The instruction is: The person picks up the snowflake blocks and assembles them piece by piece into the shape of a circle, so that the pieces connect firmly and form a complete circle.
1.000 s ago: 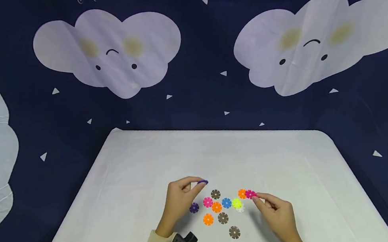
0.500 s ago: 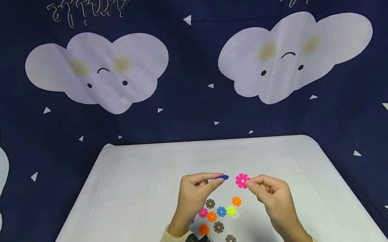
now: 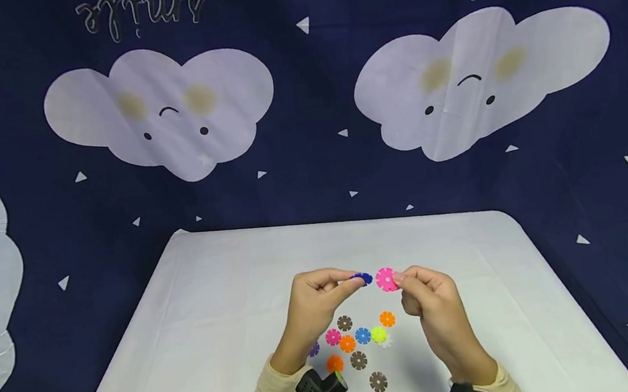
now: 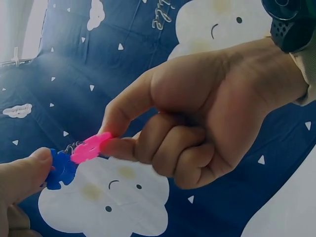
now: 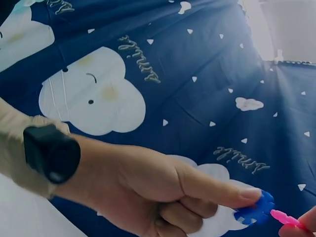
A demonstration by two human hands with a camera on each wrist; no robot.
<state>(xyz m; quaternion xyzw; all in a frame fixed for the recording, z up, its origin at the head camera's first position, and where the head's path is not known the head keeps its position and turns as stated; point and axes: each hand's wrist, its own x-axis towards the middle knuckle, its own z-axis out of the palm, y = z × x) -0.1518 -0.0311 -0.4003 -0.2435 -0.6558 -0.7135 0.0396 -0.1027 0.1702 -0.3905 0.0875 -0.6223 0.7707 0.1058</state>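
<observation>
My left hand (image 3: 316, 302) pinches a dark blue notched plastic disc (image 3: 366, 278) between thumb and forefinger. Facing it, a pink notched disc (image 3: 385, 279) is pinched by my right hand (image 3: 439, 311). Both hands are raised over the white table. The two discs are edge to edge, with a narrow gap in the head view. In the left wrist view the pink disc (image 4: 89, 148) overlaps the rim of the blue disc (image 4: 63, 169). From the right wrist, the pink disc (image 5: 286, 218) shows edge-on beside the blue disc (image 5: 256, 208).
Several loose notched discs lie on the white table (image 3: 231, 283) below my hands, among them a blue one (image 3: 363, 336), a yellow one (image 3: 379, 335), an orange one (image 3: 387, 319) and a brown one (image 3: 378, 381). A dark blue cloth (image 3: 314, 92) with clouds hangs behind.
My right hand has lifted the pink disc from beside the orange one on the table. The left hand has moved right with the blue disc, bringing the two discs close together.
</observation>
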